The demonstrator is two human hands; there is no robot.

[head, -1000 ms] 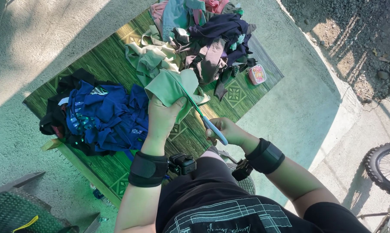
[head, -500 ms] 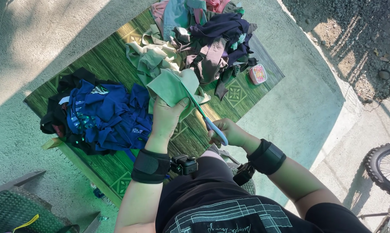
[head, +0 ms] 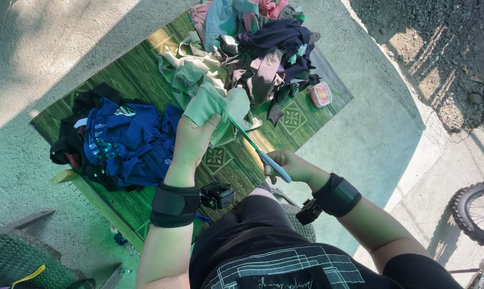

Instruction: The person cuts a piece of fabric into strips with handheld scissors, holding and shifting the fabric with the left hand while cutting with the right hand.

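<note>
There, your left hand [head: 192,140] clutched the pale green cloth piece [head: 216,109] above the green patterned table [head: 140,80], while your right hand [head: 291,167] (fist closed) angled the blue-handled scissors [head: 255,151] up-left into its edge.

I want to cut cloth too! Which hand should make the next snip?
Probably the right hand: it grips the scissors, whose blades reach into the green cloth. The left hand is busy holding that cloth up.
</note>
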